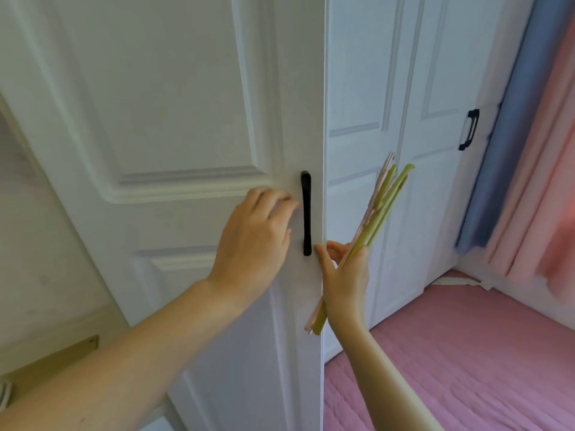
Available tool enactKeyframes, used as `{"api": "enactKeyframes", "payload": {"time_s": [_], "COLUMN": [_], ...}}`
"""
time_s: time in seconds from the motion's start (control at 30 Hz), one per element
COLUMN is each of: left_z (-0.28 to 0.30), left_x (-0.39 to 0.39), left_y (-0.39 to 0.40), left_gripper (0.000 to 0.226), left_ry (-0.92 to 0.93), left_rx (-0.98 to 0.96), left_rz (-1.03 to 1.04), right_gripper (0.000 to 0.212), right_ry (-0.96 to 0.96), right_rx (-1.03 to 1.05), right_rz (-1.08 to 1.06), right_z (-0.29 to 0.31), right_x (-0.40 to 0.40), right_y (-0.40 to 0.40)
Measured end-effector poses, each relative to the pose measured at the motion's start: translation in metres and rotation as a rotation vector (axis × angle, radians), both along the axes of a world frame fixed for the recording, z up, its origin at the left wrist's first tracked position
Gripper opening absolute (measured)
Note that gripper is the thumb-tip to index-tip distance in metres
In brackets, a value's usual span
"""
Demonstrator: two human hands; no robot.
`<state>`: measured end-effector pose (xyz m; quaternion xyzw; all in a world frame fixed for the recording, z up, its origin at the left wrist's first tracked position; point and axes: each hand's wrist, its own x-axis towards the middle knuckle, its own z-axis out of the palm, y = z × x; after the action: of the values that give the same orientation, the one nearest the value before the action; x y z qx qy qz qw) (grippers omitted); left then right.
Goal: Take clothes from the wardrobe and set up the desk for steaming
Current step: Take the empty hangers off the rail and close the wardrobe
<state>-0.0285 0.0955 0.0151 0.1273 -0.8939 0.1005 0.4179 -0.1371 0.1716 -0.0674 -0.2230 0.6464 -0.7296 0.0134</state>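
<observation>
Green and pink hangers (370,222) slant from lower left up to upper right, gripped as a bundle in our right hand (345,275) beside the door (174,119) edge. Our left hand (255,241) lies on the white panelled door, fingers loosely bent by the black handle (306,213) (holding nothing). Pink bedding (466,353) spreads below; blue and pink curtains (522,150) hang at right.

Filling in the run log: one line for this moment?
left hand: at door handle | right hand: holds hangers | wardrobe door: ajar | clothes: none seen
</observation>
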Motion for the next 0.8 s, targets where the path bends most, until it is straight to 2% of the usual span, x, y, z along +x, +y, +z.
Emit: {"api": "enactKeyframes", "payload": {"time_s": [0.1,0.23,0.37,0.47,0.53,0.6,0.7,0.73,0.8], "left_z": [-0.014,-0.028,-0.034,-0.035,-0.035,-0.036,-0.038,-0.038,-0.039], "left_x": [-0.002,-0.005,-0.018,-0.027,-0.031,-0.035,-0.042,-0.044,-0.047], "left_y": [-0.035,-0.069,-0.089,-0.102,-0.109,-0.116,-0.126,-0.129,-0.134], "left_gripper": [0.043,0.066,0.072,0.075,0.075,0.075,0.073,0.071,0.064], "left_ry": [-0.054,-0.183,-0.253,-0.266,-0.272,-0.274,-0.254,-0.248,-0.232], "left_rx": [-0.282,-0.421,-0.441,-0.472,-0.477,-0.479,-0.495,-0.506,-0.521], "left_rz": [0.050,0.151,0.236,0.296,0.322,0.332,0.346,0.353,0.354], "right_gripper": [0.024,0.023,0.062,0.043,0.051,0.046,0.016,0.021,0.037], "right_ry": [-0.014,-0.010,-0.056,-0.057,-0.021,-0.097,-0.309,-0.335,-0.155], "right_rx": [-0.025,-0.047,-0.119,-0.104,-0.099,-0.162,-0.319,-0.321,-0.161], "right_rz": [0.017,0.032,0.084,0.097,0.078,0.096,0.200,0.206,0.148], "right_z": [0.002,-0.001,-0.001,-0.007,-0.006,-0.002,0.001,-0.002,-0.004], "right_x": [-0.008,-0.014,-0.012,-0.017,-0.019,-0.020,-0.021,-0.024,-0.024], "right_y": [-0.014,-0.029,-0.041,-0.055,-0.066,-0.075,-0.088,-0.092,-0.097]}}
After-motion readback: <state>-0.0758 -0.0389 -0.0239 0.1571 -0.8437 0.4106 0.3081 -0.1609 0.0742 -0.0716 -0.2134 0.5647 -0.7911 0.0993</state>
